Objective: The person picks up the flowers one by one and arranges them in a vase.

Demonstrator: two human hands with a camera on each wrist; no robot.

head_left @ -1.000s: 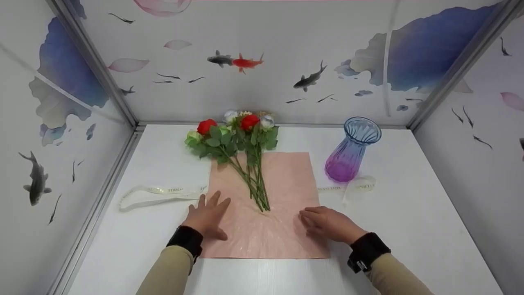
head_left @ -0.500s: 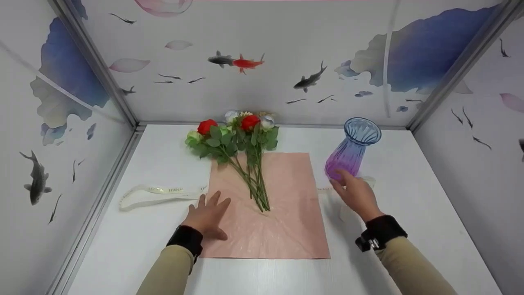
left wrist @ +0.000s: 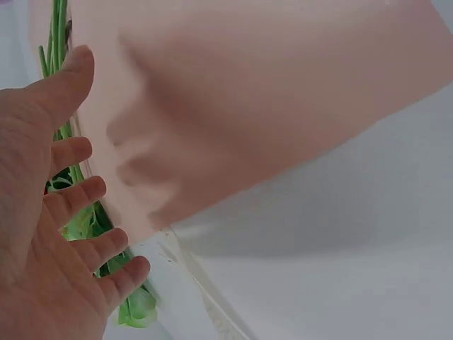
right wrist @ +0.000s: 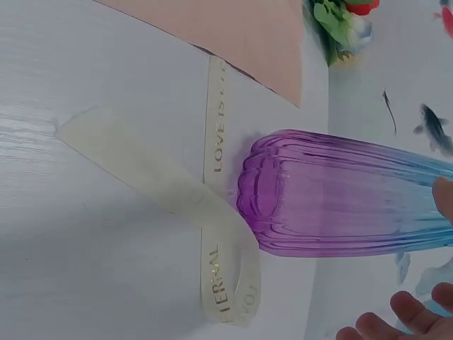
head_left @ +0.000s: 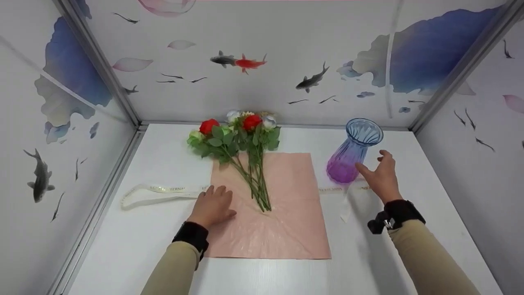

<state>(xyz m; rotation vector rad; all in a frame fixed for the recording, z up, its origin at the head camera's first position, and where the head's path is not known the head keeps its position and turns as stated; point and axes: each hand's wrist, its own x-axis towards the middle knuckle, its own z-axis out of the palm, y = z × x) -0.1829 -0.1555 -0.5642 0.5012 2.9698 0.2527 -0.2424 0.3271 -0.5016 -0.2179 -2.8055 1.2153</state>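
Note:
My right hand [head_left: 381,177] is beside a ribbed glass vase [head_left: 348,157], blue at the top and purple at the base. Its thumb overlaps the vase's lower side in the head view, and the fingers are bent with a wide gap to the thumb. In the right wrist view, thumb and fingertips [right wrist: 417,315] lie either side of the vase's upper part. My left hand [head_left: 213,207] is over the left side of a pink paper sheet [head_left: 292,205], fingers relaxed and holding nothing; its shadow falls on the sheet in the left wrist view.
A bunch of red, white and green flowers [head_left: 252,121] lies with its stems [head_left: 256,180] across the sheet. A cream printed ribbon [head_left: 331,190] runs under the sheet, looping out left and right. Printed wall panels [head_left: 266,90] enclose the white table [head_left: 425,192].
My right hand has left the sheet's right edge and moved right and up to the vase's right side. The left hand's spread fingers have drawn closer together, and it has shifted slightly right.

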